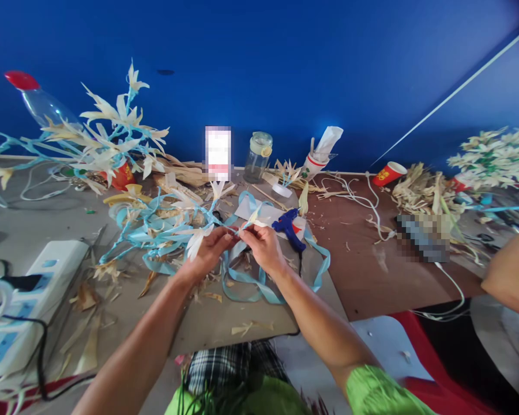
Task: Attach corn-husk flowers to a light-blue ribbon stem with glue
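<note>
My left hand [211, 246] is closed, thumb and fingers pinching a thin stem wrapped in light blue tape. My right hand [263, 246] meets it from the right, its fingertips shut on the same stem beside a small pale husk flower [254, 218]. Under my left hand spreads a branch [130, 230] wrapped in light blue, with cream husk petals [198, 241] beside the wrist. Loops of light blue ribbon [259, 293] hang below and around both hands. Just right of my right hand lies a blue glue gun [289, 226]. My fingers partly hide the stem.
A taller husk-flower branch [125, 115] stands at the left, near a clear bottle with a red cap [22, 80]. Behind my hands are a glass jar [258, 158] and a paper cup [313, 167]. A power strip [38, 288] lies left; another person's arm [512, 274] shows right.
</note>
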A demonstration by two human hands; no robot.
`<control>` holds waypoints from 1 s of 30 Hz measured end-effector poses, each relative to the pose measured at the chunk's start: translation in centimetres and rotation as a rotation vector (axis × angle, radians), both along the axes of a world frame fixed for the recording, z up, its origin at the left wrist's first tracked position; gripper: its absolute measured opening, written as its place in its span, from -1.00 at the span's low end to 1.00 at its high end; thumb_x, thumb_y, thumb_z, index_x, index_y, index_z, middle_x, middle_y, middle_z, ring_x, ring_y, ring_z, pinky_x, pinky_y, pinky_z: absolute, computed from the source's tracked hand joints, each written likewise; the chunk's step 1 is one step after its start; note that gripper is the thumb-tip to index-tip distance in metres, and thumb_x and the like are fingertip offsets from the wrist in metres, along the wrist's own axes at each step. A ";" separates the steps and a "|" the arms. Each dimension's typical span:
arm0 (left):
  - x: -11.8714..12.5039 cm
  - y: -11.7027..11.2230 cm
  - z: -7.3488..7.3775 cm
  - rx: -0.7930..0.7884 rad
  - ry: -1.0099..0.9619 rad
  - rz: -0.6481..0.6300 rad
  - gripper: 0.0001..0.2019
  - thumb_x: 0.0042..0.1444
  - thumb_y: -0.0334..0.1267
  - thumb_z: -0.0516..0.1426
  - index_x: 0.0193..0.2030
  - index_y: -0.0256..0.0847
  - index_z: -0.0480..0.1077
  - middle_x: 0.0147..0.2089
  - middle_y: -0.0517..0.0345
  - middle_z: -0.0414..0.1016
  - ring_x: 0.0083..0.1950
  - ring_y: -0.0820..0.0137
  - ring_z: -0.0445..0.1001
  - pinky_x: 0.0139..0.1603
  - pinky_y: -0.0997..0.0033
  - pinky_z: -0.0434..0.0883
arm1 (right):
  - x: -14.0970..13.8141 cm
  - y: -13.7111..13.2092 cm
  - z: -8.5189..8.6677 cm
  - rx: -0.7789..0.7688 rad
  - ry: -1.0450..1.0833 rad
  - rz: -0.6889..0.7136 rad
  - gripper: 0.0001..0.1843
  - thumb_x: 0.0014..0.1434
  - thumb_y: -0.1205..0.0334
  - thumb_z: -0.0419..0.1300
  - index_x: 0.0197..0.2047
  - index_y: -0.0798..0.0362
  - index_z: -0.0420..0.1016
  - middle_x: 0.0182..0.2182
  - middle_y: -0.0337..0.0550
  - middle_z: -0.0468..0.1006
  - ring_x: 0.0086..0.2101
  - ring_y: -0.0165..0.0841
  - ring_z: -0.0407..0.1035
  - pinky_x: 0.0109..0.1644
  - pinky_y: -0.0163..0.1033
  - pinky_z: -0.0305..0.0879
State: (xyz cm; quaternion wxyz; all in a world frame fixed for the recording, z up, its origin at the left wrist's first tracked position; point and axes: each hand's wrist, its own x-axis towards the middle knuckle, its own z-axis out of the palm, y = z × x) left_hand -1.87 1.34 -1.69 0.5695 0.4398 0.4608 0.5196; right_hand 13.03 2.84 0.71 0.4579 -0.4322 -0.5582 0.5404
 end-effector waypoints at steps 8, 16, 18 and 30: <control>1.4 -0.3 0.6 -0.133 -0.043 0.034 -0.74 -0.10 -0.07 0.24 -0.43 -0.25 0.40 -0.51 0.23 0.38 -0.50 0.49 0.28 -0.47 0.51 0.24 | -0.2 0.1 -0.9 0.033 -0.065 0.002 -0.79 0.05 0.11 0.15 -0.46 0.09 0.36 -0.58 -0.31 0.28 -0.53 -0.48 0.14 -0.42 -0.36 0.13; 0.7 -0.2 1.2 -0.178 -0.050 -0.007 -0.83 -0.08 -0.15 0.21 -0.45 -0.22 0.44 -0.47 0.19 0.43 -0.34 0.37 0.42 -0.23 0.40 0.36 | 0.0 0.0 -1.0 0.112 -0.163 0.059 -0.80 0.12 0.13 0.10 -0.42 0.08 0.37 -0.56 -0.29 0.33 -0.52 -0.45 0.19 -0.41 -0.36 0.18; 0.6 -0.4 1.2 -0.179 -0.103 -0.031 -0.80 -0.05 -0.11 0.21 -0.39 -0.21 0.46 -0.44 0.18 0.45 -0.30 0.37 0.44 -0.19 0.39 0.37 | 0.1 -0.1 -0.8 0.218 -0.232 0.027 -0.82 0.14 0.16 0.09 -0.41 0.08 0.38 -0.54 -0.26 0.37 -0.49 -0.43 0.23 -0.37 -0.35 0.20; -0.2 -0.8 2.5 0.068 0.050 0.033 -0.78 0.09 -0.12 0.11 -0.39 -0.23 0.42 -0.40 0.19 0.42 -0.33 0.43 0.38 -0.21 0.44 0.33 | 0.4 -0.6 -0.9 0.659 -0.396 0.081 -0.79 0.22 0.26 0.03 -0.40 0.04 0.43 -0.44 -0.12 0.46 -0.37 -0.34 0.35 -0.25 -0.25 0.28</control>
